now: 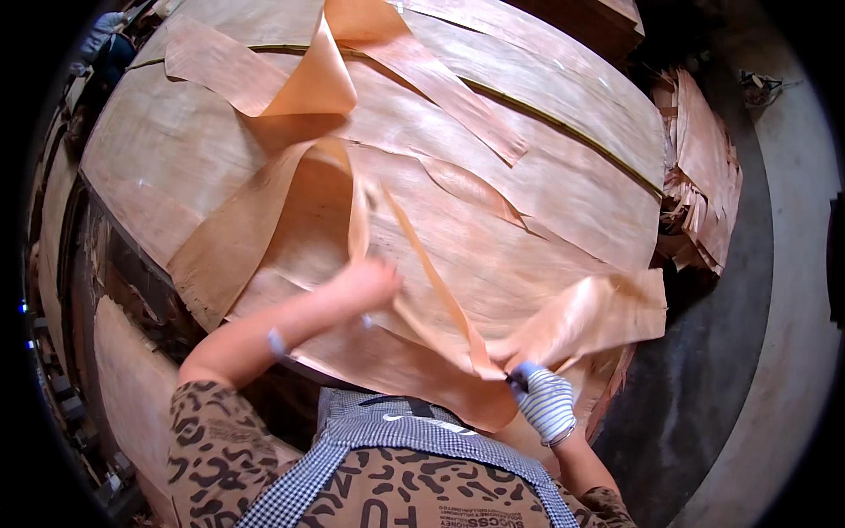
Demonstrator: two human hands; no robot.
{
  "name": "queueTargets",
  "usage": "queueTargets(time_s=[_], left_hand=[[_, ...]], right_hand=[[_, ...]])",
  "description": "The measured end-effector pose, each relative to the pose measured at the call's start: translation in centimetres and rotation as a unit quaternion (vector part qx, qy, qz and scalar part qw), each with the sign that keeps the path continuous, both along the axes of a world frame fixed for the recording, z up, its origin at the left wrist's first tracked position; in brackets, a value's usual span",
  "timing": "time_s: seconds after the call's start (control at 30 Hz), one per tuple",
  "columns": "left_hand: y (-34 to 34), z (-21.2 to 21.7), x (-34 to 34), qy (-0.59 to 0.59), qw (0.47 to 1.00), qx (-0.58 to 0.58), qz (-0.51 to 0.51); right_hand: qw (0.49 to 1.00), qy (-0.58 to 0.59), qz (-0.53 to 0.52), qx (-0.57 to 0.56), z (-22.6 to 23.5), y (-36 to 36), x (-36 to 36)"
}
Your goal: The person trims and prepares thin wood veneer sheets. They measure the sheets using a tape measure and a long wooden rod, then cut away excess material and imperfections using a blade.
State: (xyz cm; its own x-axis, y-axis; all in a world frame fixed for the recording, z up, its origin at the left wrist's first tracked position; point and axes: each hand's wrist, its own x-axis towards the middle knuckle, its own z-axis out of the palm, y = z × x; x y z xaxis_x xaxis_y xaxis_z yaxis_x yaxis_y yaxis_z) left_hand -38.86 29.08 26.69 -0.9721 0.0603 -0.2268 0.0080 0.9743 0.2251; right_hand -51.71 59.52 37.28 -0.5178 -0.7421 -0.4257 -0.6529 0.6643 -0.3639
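landmark: the big stack of veneer sheets (546,202) filling the middle of the view.

left of the stack: a dark gap and a lower pile of sheets (132,378), partly hidden by the person's patterned sleeve.

on the stack's near left part: the left hand (370,283), bare and motion-blurred, lies on a loose, curling veneer sheet (264,229); whether its fingers grip the sheet or only press on it, cannot tell.

near edge of the stack, right of centre: a thin torn veneer strip (436,295) runs down toward the right hand (544,400), in a striped work glove; its fingers are pinched closed on the strip's lower end where it meets a ragged veneer piece (598,317).

right of the stack: a heap of broken veneer scraps (704,185) on grey concrete floor (748,370).
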Motion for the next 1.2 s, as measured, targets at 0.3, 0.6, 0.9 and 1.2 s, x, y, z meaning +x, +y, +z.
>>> queueTargets(time_s=[0.3,0.6,0.9,1.2], left_hand=[[-1.2,11.4,-1.8,0.081,0.916,0.365,0.142],[-7.5,7.0,-11.8,0.264,0.956,-0.100,0.083],[-11.9,0.7,-12.8,0.286,0.943,-0.138,0.095],[-14.7,-6.0,-10.6,0.257,0.934,-0.002,0.249]], right_hand=[[0.876,-0.468,-0.079,-0.087,1.4,-10.4,-2.6],[0.760,-0.563,-0.163,-0.280,0.6,-23.2,4.3],[0.786,-0.576,-0.163,-0.154,-1.3,-25.2,1.8],[0.860,-0.330,-0.306,-0.241,-12.6,-30.4,-8.9]])
